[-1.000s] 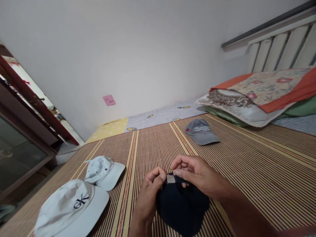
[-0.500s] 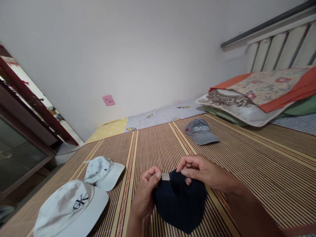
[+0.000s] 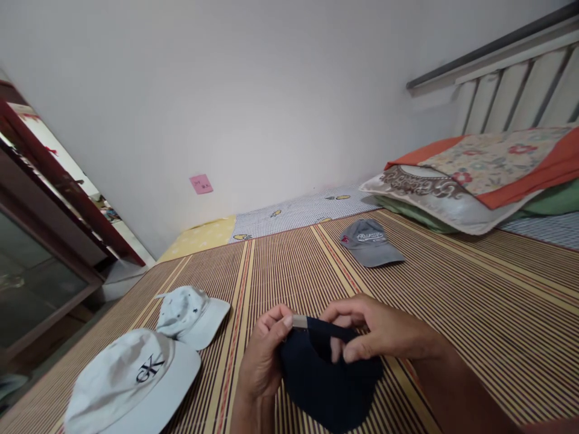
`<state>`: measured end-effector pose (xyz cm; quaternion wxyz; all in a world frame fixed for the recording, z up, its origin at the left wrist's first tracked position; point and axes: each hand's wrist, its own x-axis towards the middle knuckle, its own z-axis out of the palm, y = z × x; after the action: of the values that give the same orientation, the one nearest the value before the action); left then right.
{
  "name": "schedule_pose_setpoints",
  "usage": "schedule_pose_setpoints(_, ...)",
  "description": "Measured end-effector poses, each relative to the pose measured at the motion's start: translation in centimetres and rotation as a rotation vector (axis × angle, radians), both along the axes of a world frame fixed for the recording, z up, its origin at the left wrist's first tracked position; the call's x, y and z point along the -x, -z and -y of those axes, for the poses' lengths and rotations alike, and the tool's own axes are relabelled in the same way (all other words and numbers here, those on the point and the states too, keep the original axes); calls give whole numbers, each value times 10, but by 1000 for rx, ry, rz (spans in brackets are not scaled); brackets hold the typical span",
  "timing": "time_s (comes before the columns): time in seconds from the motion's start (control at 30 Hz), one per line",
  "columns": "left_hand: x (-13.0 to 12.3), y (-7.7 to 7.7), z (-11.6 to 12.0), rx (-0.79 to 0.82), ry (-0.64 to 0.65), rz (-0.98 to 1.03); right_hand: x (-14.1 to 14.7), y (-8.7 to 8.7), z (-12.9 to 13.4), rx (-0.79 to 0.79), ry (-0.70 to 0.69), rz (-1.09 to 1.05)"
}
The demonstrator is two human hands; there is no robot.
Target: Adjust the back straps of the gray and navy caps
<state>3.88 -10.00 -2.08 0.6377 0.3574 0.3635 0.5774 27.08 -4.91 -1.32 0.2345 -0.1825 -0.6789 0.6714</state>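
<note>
A dark navy cap is held low in front of me, its back strap and rear opening facing up. My left hand pinches the left end of the strap, where a light grey-beige piece shows beside the thumb. My right hand grips the strap's right side; its thumb lies on the near side, and some fingers pass behind and show through the opening. To the left sit a white cap with dark letters and a smaller pale cap, touching. Farther off lies a grey cap.
A striped mat covers the bed. Pillows with a floral, orange-edged cover lie at the back right, below a radiator. A pink note is on the wall, and a glass-fronted cabinet stands at the left.
My right hand has shifted from above the strap to grasping its right side, fingers now behind it. The navy strap is pulled straighter. My left hand keeps its pinch.
</note>
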Motion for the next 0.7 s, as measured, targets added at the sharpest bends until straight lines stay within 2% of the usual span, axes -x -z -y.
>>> schedule_pose_setpoints(0.07,0,0,0,-12,14,-25,-1,6,-3,64,-32,-119)
schedule_pose_setpoints(0.17,-1,2,-1,-21,42,-59,-3,10,-6,42,-13,-228)
schedule_pose_setpoints(0.37,-1,3,-1,-4,52,-88,-5,7,-6,-56,34,-62)
schedule_pose_setpoints(0.7,-3,0,-2,25,79,-134,-9,6,-5,-33,120,-138)
